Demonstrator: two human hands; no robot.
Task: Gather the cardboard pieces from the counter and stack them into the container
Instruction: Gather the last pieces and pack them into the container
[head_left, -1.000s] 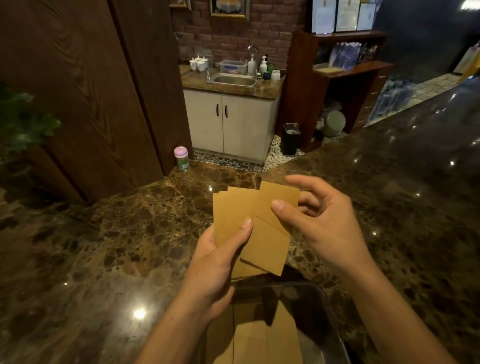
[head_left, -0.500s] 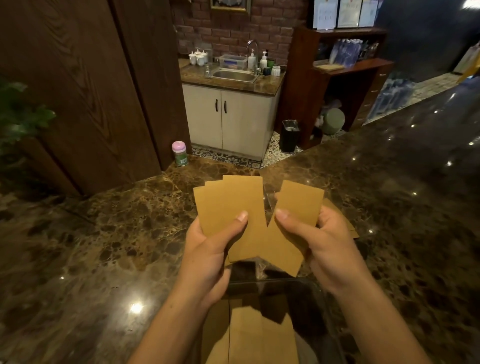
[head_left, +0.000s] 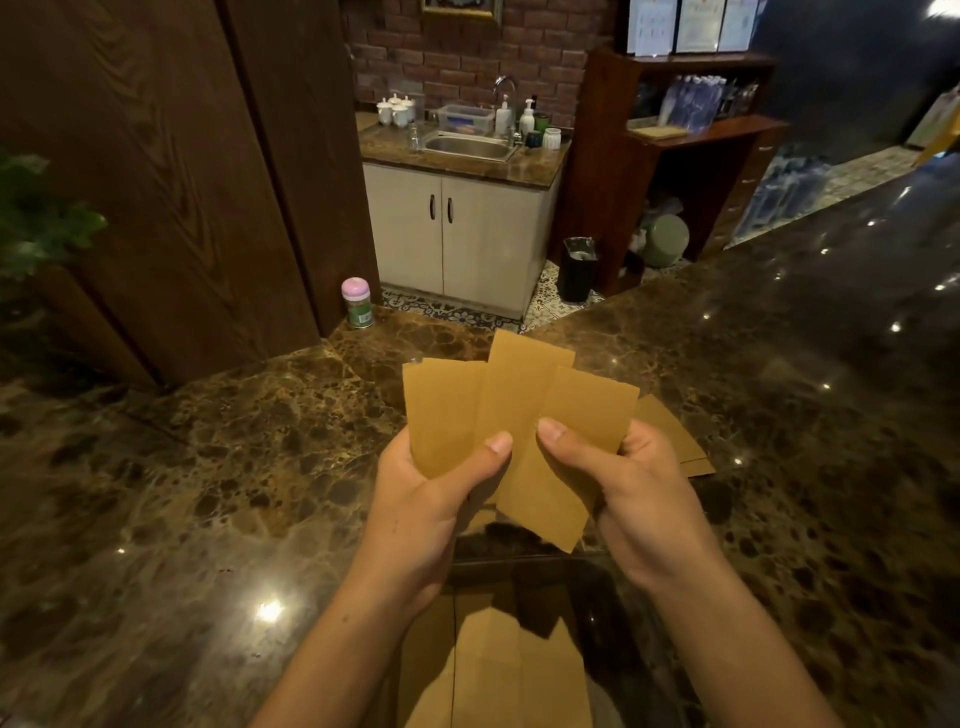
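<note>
Cardboard pieces: several brown cardboard pieces (head_left: 511, 410) are held up in the air like a fan, over the table and just beyond the far rim of the container. They overlap each other. The front piece on the right is tilted, and its lower corner points down toward the container.
Left hand: the left hand (head_left: 431, 499) holds the left part of the fan. The thumb presses on the front and the other fingers are behind the cardboard, so the fingers are clamped on it.
Right hand: the right hand (head_left: 639, 499) pinches the tilted front piece. The thumb is on the front and the fingers are curled behind it.
Loose pieces: a few loose pieces (head_left: 675, 436) lie flat on the table just beyond the right hand, which hides part of them.
Container: a clear container (head_left: 545, 557) stands on the table below the hands, between the two forearms.
Stacked pieces: the stacked pieces (head_left: 493, 670) lie flat inside the container. I cannot tell how many.
Table: the table (head_left: 208, 493) is dark brown marble, glossy, with small spots of light on it.
Bottle: a small bottle (head_left: 357, 303) with a pink lid stands at the far edge of the table, beside the wooden wall (head_left: 156, 182).
Behind: a white cabinet (head_left: 457, 234) with a sink (head_left: 470, 145), a black bin (head_left: 578, 269) on the floor, a wooden shelf (head_left: 701, 140), and a plant (head_left: 36, 223) at the left.
</note>
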